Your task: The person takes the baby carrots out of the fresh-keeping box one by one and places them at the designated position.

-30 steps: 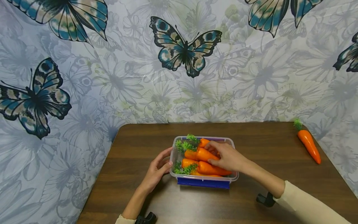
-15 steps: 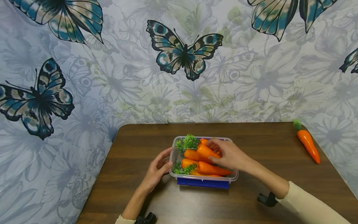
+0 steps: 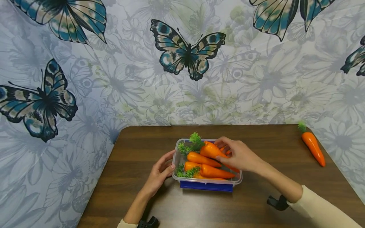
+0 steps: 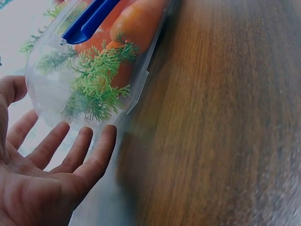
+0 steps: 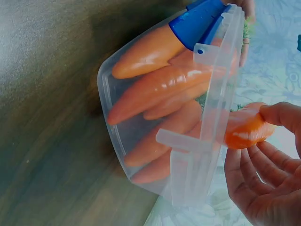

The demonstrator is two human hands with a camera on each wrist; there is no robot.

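On the surface (image 3: 137,152), the clear box (image 3: 206,185) meets my left hand (image 3: 160,169), fingers loosely extended, at its left end. Over its far half, my right hand (image 3: 240,155) pinches a glossy carrot (image 3: 210,150), which could slip if that hold is too light.

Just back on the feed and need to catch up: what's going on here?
A person's right hand pinches one carrot at the opening of a clear container, while the left hand touches the container's left side. Other carrots lie inside. A lone carrot lies apart toward the table's right edge.
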